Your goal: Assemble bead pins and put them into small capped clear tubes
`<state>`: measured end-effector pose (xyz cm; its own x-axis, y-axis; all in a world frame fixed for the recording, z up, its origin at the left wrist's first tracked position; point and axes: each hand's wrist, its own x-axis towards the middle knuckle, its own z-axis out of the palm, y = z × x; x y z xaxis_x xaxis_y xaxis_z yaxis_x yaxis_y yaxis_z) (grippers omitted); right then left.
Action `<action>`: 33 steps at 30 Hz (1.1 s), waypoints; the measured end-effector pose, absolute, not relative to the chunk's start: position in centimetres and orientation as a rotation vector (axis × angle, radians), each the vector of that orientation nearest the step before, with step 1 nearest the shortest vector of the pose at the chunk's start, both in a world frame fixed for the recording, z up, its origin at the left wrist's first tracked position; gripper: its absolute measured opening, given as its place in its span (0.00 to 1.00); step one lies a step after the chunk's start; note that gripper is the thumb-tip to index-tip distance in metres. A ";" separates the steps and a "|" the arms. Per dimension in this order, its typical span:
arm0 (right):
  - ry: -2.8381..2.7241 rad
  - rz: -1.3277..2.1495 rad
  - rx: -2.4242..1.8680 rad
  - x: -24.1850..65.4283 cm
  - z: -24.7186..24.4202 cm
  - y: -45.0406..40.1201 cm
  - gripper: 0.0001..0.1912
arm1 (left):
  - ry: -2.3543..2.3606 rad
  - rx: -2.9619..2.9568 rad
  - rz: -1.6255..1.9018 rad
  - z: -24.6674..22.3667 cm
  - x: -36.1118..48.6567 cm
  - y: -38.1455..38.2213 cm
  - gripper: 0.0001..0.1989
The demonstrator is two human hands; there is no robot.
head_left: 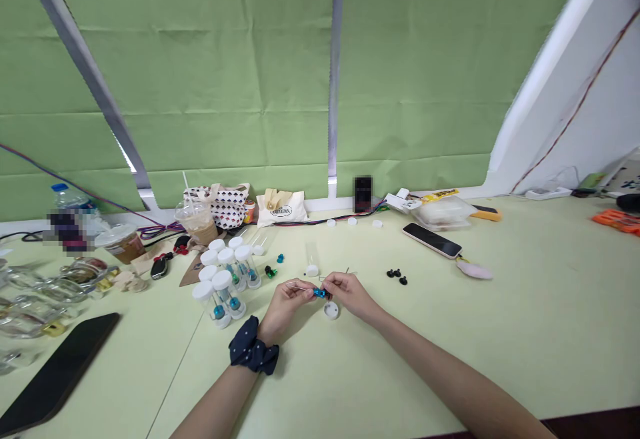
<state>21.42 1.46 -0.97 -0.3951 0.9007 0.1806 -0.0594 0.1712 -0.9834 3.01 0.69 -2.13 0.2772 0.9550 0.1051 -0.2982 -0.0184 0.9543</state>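
Observation:
Above the front middle of the table, my left hand (286,302) pinches a small shiny blue part (319,293) at its fingertips, with a thin clear rod alongside. My right hand (353,293) meets it from the other side, its thumb and finger closed on a small dark piece that is mostly hidden. A thin dark pin sticks up behind those fingers. Just below the hands lies a round white cap (331,311). Behind them a clear tube (312,255) with a white end lies on the table. Small black parts (397,273) sit to the right.
Several white-capped clear tubes (223,282) with blue-green parts stand left, near loose green (271,271) and blue (281,258) pieces. An iced drink cup (197,221) and a car key (159,267) are farther left. A phone (433,240) lies right; a black slab (60,372) lies front left.

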 end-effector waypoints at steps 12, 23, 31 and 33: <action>-1.567 1.382 -0.818 21.4 -0.6 1.3 0.16 | 0.756 1.148 1.171 -2.1 3.0 0.7 0.09; -1.584 1.371 -0.838 21.4 -0.9 1.5 0.18 | 0.742 1.156 1.157 -2.3 2.9 0.7 0.08; -1.588 1.365 -0.841 21.4 -0.9 1.4 0.17 | 0.754 1.157 1.159 -2.3 3.0 0.7 0.09; -1.592 1.369 -0.839 21.4 -1.0 1.5 0.18 | 0.748 1.160 1.152 -2.2 3.0 0.6 0.09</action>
